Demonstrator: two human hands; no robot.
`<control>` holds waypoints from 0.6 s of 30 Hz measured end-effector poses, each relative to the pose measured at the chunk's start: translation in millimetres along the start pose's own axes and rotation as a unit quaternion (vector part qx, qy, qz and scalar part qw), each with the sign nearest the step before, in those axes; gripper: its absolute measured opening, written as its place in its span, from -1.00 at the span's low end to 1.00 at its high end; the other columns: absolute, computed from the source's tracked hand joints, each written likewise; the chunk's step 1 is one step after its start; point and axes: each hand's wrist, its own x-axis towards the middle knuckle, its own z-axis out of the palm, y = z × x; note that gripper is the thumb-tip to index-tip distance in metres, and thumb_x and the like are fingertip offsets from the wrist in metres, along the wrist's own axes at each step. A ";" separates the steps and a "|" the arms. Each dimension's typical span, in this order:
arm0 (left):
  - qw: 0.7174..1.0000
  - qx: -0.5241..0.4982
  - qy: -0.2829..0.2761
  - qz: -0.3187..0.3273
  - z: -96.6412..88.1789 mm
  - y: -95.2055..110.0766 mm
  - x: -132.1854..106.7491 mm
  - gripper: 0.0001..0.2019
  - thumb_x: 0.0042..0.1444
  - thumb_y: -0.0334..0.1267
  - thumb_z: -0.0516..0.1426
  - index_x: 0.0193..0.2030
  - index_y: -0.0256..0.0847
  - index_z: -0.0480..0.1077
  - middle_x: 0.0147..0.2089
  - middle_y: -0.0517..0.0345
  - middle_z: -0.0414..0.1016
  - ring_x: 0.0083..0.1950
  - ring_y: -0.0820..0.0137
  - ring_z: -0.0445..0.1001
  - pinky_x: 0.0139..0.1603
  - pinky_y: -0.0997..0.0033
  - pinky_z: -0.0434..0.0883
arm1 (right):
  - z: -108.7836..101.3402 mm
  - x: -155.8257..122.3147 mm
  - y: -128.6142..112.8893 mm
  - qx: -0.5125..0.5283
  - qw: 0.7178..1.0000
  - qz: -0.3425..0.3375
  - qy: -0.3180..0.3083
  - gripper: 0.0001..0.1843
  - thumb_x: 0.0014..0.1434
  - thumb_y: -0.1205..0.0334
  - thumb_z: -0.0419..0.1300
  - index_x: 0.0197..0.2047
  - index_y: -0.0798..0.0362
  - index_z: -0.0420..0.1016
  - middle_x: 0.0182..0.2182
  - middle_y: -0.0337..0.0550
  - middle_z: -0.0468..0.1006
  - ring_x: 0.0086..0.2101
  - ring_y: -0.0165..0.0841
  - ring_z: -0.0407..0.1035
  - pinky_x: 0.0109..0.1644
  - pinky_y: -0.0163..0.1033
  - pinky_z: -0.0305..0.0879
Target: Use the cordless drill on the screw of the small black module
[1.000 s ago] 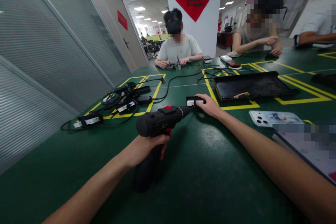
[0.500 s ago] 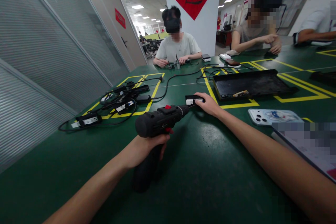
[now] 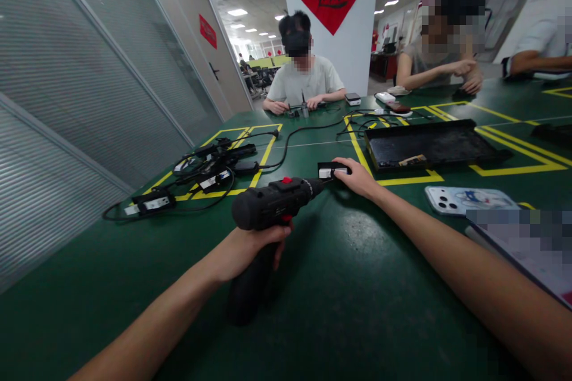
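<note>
Gripped in my left hand (image 3: 252, 250) is a black cordless drill (image 3: 272, 202) with red buttons, its chuck aimed forward and right. The bit reaches the near side of a small black box with a white label (image 3: 327, 172); whether it touches cannot be made out. My right hand (image 3: 357, 177) is closed around the right end of that box and steadies it on the green table (image 3: 313, 333). The fingertips on the box's far side are partly hidden.
Left lies a heap of black power adapters and cables (image 3: 214, 166). A black tray (image 3: 429, 146) sits at the right, behind a phone (image 3: 469, 199) and a blurred flat item (image 3: 522, 256). A cable (image 3: 288, 143) crosses the middle. Several people sit across the table.
The view has shifted very slightly. My hands, the drill and the small black box keep practically the same positions relative to each other.
</note>
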 end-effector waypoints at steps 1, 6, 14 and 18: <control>1.000 0.000 0.000 -0.002 -0.2 -0.5 0.1 -0.72 0.15 -0.14 0.06 -0.09 -0.27 0.29 -0.50 0.23 0.37 -0.49 0.39 0.40 -0.41 0.33 0.36 | 0.1 0.2 0.5 0.001 1.000 -0.001 0.000 -0.60 0.09 0.21 0.11 0.03 0.01 0.42 -0.14 -0.14 0.46 -0.17 -0.30 0.36 -0.02 -0.22 0.23; 0.999 0.031 0.004 0.014 0.3 -3.5 0.7 -0.76 0.14 -0.15 0.06 -0.16 -0.27 0.33 -0.49 0.20 0.39 -0.47 0.37 0.41 -0.37 0.32 0.35 | 0.4 0.3 0.8 -0.002 1.000 0.002 0.003 -0.60 0.09 0.20 0.11 0.03 0.00 0.42 -0.15 -0.14 0.47 -0.17 -0.29 0.36 -0.03 -0.21 0.23; 0.999 0.051 0.003 0.019 6.8 8.9 -5.2 -0.79 0.12 -0.19 0.05 -0.17 -0.26 0.33 -0.46 0.17 0.41 -0.46 0.36 0.42 -0.38 0.33 0.33 | -1.5 -0.5 -2.7 0.000 1.000 0.017 0.003 -0.59 0.09 0.19 0.13 0.03 -0.01 0.44 -0.15 -0.15 0.48 -0.19 -0.31 0.37 -0.05 -0.22 0.24; 0.999 0.047 0.002 0.016 6.5 9.4 -6.3 -0.75 0.13 -0.18 0.05 -0.10 -0.26 0.32 -0.48 0.20 0.39 -0.47 0.37 0.41 -0.37 0.33 0.34 | -1.6 -0.2 -2.2 0.004 1.000 0.016 0.000 -0.60 0.09 0.20 0.13 0.03 -0.01 0.44 -0.14 -0.16 0.48 -0.18 -0.31 0.37 -0.03 -0.22 0.24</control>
